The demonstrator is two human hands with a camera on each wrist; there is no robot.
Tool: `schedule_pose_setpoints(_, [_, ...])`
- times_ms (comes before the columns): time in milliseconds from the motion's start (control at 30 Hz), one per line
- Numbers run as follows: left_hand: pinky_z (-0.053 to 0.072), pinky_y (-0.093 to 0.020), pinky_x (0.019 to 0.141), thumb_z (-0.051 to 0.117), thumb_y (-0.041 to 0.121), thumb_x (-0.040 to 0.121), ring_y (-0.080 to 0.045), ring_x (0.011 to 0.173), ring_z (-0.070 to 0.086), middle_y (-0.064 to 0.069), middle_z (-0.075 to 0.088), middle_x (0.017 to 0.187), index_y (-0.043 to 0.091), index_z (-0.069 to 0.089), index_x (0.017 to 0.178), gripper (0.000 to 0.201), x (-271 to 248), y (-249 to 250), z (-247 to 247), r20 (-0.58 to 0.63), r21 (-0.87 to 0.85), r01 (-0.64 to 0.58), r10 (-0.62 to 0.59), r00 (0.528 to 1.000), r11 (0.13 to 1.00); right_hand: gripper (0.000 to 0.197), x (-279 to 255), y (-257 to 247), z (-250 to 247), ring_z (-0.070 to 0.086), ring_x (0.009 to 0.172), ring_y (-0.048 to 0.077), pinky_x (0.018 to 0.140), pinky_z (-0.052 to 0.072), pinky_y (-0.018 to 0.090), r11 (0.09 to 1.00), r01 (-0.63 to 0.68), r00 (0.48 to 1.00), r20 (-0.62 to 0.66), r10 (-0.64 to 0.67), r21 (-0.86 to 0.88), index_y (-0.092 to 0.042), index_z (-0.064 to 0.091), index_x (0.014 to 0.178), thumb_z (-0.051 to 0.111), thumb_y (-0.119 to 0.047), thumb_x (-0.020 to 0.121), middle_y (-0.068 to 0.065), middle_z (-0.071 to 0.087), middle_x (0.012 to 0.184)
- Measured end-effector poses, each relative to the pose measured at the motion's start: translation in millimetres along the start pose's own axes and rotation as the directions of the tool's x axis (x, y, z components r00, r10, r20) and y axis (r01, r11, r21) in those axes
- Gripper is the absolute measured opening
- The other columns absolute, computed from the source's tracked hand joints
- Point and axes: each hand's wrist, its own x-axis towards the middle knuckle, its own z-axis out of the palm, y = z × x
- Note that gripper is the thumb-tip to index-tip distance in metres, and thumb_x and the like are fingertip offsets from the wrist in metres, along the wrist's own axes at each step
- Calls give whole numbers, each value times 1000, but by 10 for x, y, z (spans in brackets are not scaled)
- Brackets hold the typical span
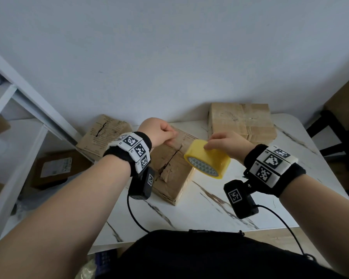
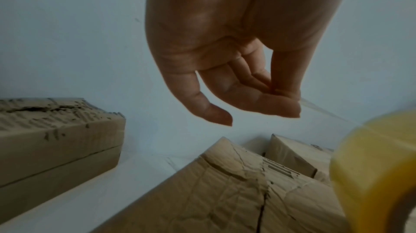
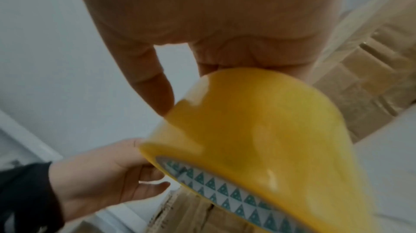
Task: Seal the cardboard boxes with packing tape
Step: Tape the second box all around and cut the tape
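Note:
Three worn cardboard boxes lie on the white marbled table [image 1: 210,214]: a left box [image 1: 101,135] [image 2: 56,139], a middle box [image 1: 169,168] [image 2: 236,192] with a split top seam, and a right box [image 1: 242,123] [image 3: 371,76]. My right hand [image 1: 208,147] [image 3: 202,23] grips a yellow tape roll [image 1: 208,160] [image 3: 258,130] [image 2: 378,174] just above the middle box's right side. My left hand [image 1: 172,135] [image 2: 281,98] [image 3: 108,171] hovers over that box's far end and pinches the clear tape end [image 2: 326,112], which stretches back to the roll.
A white shelf frame [image 1: 28,101] stands at the left, with a labelled brown parcel [image 1: 56,168] low beside the table. A black chair [image 1: 330,133] is at the right. The wall rises right behind the boxes. Camera cables hang over the table's front edge.

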Motion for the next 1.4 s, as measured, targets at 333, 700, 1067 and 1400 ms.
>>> schedule_pose_setpoints(333, [53,-26,79,68,18,86,-11,69,69,-5,73,77,19,66,70,16,-40,44,30,85,-75,-63,70,994,995,41,16,-162,199,44,70,0,58,35,11,952,120,990,100,-95,-282,-27,52,130,43,-15,91,-13,48,85])
schedule_pose_setpoints(700, [43,-28,99,61,26,91,-13,113,59,2,57,131,27,51,133,44,-94,-161,110,13,92,-108,107,994,990,21,172,-56,300,51,70,6,54,37,18,978,50,990,-116,-74,-203,-23,70,87,52,-34,93,-9,57,78])
schedule_pose_setpoints(1067, [-9,-39,118,8,66,90,-12,144,-19,0,-23,157,18,-20,147,80,-558,-797,607,269,776,-216,-1,963,592,25,213,235,462,54,83,16,71,40,24,966,-64,991,-129,32,-249,-15,72,97,53,-29,93,5,65,98])
schedule_pose_setpoints(1400, [-9,-39,118,8,68,88,-13,144,-20,-2,-24,157,15,-19,148,84,-437,-622,744,311,732,-261,32,950,629,21,204,281,481,54,83,14,71,38,24,974,-45,989,-149,12,-223,-18,74,92,56,-30,90,-1,64,91])
